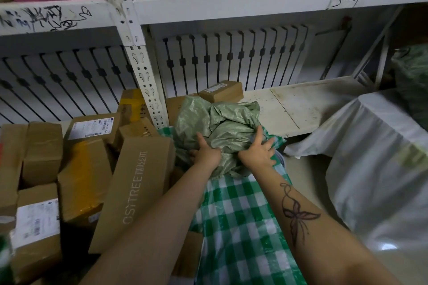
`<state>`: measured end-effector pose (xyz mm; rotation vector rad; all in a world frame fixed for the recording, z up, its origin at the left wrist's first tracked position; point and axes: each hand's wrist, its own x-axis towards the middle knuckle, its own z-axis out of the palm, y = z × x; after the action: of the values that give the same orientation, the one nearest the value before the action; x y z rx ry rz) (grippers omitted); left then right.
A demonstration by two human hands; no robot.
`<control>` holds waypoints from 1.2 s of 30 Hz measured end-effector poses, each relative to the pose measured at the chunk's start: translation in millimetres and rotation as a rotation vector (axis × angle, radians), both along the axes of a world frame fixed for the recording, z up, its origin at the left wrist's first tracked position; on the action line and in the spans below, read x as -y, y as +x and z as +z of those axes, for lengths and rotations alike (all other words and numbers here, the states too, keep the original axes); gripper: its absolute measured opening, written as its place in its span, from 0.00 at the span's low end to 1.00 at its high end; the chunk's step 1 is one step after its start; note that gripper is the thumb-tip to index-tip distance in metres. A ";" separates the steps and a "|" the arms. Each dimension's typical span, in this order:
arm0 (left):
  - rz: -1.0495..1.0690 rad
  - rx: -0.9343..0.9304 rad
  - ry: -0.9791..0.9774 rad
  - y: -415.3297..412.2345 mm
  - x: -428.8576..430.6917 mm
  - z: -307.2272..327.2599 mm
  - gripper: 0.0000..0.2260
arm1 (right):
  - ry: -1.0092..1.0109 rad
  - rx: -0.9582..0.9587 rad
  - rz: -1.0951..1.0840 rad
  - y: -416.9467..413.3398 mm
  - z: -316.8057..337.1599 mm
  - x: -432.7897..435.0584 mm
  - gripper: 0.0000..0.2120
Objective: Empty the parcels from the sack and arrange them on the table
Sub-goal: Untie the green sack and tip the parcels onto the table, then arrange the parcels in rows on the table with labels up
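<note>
Both hands press into the crumpled green woven sack (217, 132), which lies bunched at the far end of the green-checked tablecloth (240, 227): the left hand (206, 152) grips a fold at its near-left side, and the right hand (259, 150) is spread over the fabric at its near-right, fingers curled in. Cardboard parcels (88, 169) are heaped to the left, among them a long box (136, 192) leaning on the pile. The sack looks slack, so emptying seems nearly or wholly finished. Next would likely be clearing the sack aside and straightening the heap.
</note>
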<state>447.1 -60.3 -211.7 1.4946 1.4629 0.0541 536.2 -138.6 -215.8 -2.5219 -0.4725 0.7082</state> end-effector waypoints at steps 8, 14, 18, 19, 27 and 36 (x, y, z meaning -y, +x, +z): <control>-0.065 0.098 0.048 -9.8 4.6 13.6 0.33 | -0.066 0.018 0.004 -18.8 14.9 3.3 0.39; -0.071 0.196 0.094 -28.1 11.5 32.1 0.28 | -0.048 0.022 0.052 -40.4 28.8 5.9 0.37; -0.119 0.236 0.145 -48.0 18.5 45.3 0.17 | -0.010 0.053 0.072 -62.6 42.0 7.9 0.35; -0.114 0.284 0.156 -53.3 20.7 48.4 0.15 | 0.011 0.069 0.076 -69.4 46.1 8.8 0.35; -0.020 0.585 0.338 -119.1 28.5 94.1 0.09 | 0.315 0.271 0.097 -143.4 89.2 -4.7 0.29; 0.112 0.578 0.563 -250.4 14.6 122.9 0.10 | 0.407 0.300 0.256 -259.4 121.4 -20.7 0.28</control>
<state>196.7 -74.9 -88.8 1.6386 1.0894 0.9530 276.8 -117.9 -94.4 -2.2034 -0.9535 0.2770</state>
